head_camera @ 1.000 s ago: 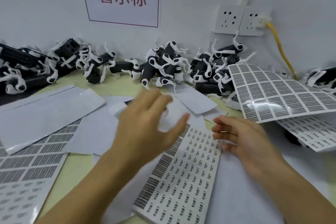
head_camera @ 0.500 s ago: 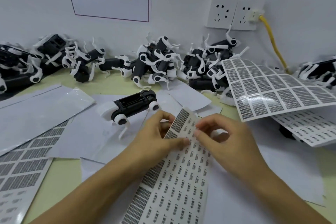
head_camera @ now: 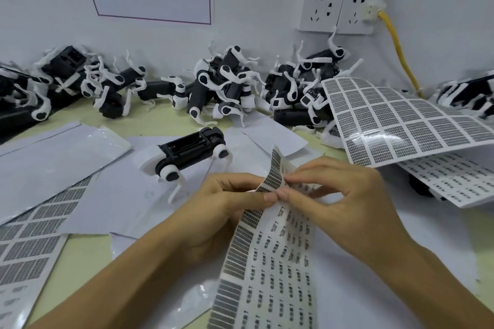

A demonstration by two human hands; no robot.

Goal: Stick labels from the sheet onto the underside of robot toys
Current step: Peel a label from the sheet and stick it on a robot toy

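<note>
In the near middle of the table, both your hands meet on the upper part of the label sheet (head_camera: 270, 256), which curls up toward you with its far end standing off the surface. Your left hand (head_camera: 227, 211) pinches the sheet's left edge, thumb on the printed face and fingers curled behind it. Your right hand (head_camera: 344, 203) has its fingertips (head_camera: 284, 193) bunched on the sheet just beside the left thumb, pinching at a label there; whether one has lifted is too small to tell. Just beyond your left hand, a black and white robot toy (head_camera: 191, 153) lies belly-up on loose white sheets. A heap of similar toys (head_camera: 227, 83) sits along the far wall. At far right, another label sheet (head_camera: 401, 120) arches over the table (head_camera: 88, 254).
</note>
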